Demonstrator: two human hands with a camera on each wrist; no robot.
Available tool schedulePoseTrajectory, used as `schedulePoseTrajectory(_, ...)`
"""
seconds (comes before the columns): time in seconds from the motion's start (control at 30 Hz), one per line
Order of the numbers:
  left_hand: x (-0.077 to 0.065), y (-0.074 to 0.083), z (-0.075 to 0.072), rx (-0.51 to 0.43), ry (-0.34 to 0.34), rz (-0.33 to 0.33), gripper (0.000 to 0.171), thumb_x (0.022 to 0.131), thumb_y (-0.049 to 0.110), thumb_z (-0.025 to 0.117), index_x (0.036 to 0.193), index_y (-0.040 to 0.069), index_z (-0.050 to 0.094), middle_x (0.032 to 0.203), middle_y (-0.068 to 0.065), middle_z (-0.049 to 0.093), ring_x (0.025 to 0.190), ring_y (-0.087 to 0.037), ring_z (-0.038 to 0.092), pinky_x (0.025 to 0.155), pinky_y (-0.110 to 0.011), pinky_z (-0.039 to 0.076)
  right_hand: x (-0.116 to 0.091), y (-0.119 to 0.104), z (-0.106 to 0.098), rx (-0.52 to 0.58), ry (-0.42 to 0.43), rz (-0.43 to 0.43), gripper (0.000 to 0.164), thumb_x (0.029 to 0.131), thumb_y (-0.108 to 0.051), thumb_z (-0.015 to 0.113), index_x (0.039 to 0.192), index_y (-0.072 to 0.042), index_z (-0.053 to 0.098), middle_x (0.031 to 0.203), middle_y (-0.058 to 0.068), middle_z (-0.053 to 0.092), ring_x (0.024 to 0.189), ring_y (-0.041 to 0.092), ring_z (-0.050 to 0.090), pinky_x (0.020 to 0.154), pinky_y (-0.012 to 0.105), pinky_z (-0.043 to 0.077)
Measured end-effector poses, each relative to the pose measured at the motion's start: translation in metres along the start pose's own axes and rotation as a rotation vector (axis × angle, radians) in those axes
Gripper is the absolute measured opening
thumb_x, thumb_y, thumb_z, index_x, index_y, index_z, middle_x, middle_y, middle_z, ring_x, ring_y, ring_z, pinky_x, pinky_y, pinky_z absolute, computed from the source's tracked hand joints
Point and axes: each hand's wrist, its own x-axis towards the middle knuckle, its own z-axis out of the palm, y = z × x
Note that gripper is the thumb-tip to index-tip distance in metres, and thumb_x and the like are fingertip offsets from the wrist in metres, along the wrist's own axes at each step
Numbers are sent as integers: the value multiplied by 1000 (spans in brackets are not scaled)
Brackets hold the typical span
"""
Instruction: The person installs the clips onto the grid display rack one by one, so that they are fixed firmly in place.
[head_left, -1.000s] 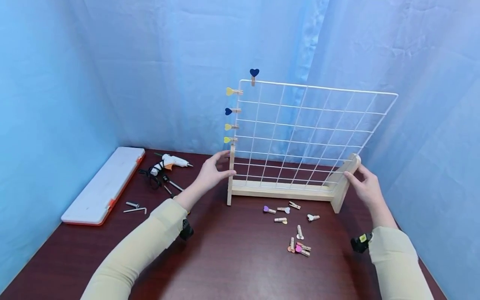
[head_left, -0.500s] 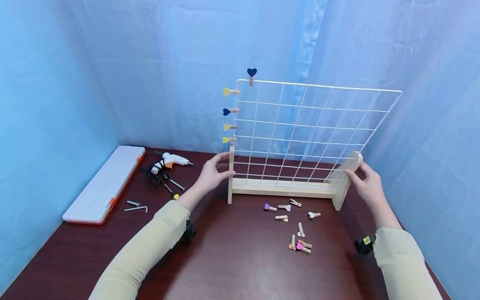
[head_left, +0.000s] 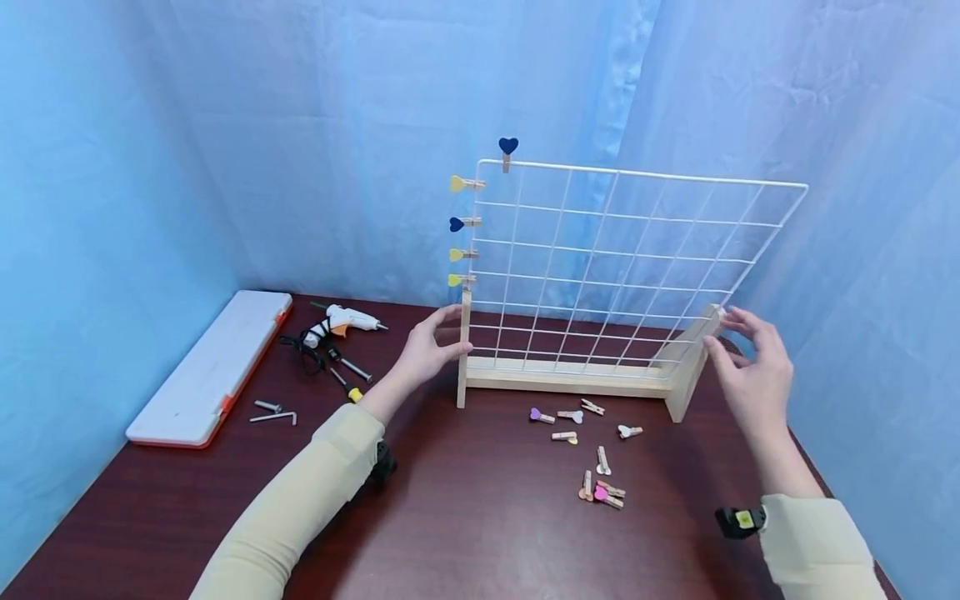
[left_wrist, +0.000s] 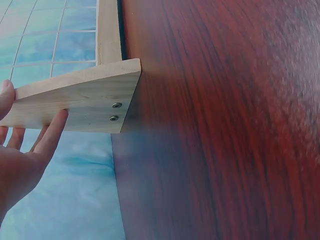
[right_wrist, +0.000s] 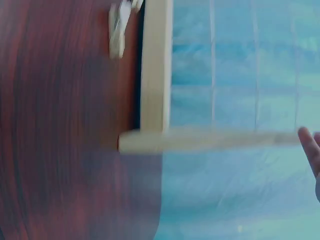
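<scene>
We are listing: left hand (head_left: 429, 348) gripping flat pale-wood upright (head_left: 462, 375); relaxed right hand (head_left: 757, 379) at matching upright (head_left: 685, 382); white wire grid (head_left: 617, 172), risking tilt under uneven pushing.

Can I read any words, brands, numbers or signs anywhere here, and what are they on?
No text can be read here.
Black device at the right cuff: its yellow patch is too small to read.
Glue gun and white case: no lettering can be made out.
Wooden stand and heart clips: none visible.
</scene>
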Motion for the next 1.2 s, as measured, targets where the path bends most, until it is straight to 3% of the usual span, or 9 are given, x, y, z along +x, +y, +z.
schedulePoseTrajectory(0.2, -2, -1, 1, -55, 6, -19, 62, 76, 10, 69, 131, 21, 42, 131, -2, 45, 112, -21, 52, 69, -28, 55, -17, -35, 32, 62, -267, -99, 61, 69, -2, 74, 124, -17, 53, 106, 8, 63, 98, 13, 58, 67, 8, 49)
schedulePoseTrajectory(0.33, -1, 0, 2, -62, 6, -5, 62, 77, 11, 69, 132, 20, 42, 131, -4, 45, 111, -22, 52, 68, -28, 55, -28, -47, 64, 45, -470, -239, 63, 70, -10, 75, 127, -16, 50, 107, 4, 62, 98, 16, 58, 74, 13, 49)
schedulePoseTrajectory(0.5, 0, -1, 4, -58, 14, 9, 61, 77, 9, 68, 132, 19, 42, 131, -6, 45, 111, -24, 53, 67, -29, 56, -42, -48, 103, 79, -778, -343, 57, 74, -20, 72, 126, -11, 50, 112, 2, 60, 101, 16, 57, 82, 29, 50)
schedulePoseTrajectory(0.7, 0, -4, 7, -46, 17, 11, 61, 77, 12, 68, 132, 20, 42, 130, -4, 46, 110, -22, 53, 67, -27, 56, -53, -36, 134, 72, -1072, -430, 43, 77, -17, 70, 118, -12, 58, 110, 2, 61, 99, 13, 58, 81, 28, 50)
schedulePoseTrajectory(0.9, -2, -4, 7, -42, 20, 6, 61, 77, 15, 68, 132, 21, 42, 129, -4, 46, 110, -22, 53, 68, -27, 55, -56, -32, 152, 24, -1216, -542, 28, 79, -17, 67, 107, -11, 65, 94, -3, 62, 81, 7, 57, 71, 20, 50)
schedulePoseTrajectory(1.2, -12, 26, -2, -55, -13, 17, 60, 79, 7, 66, 133, 9, 41, 132, -14, 44, 111, -30, 51, 69, -31, 56, -56, -39, 158, 27, -1237, -597, 6, 76, -12, 70, 82, -13, 69, 80, -4, 62, 71, 5, 53, 62, 17, 47)
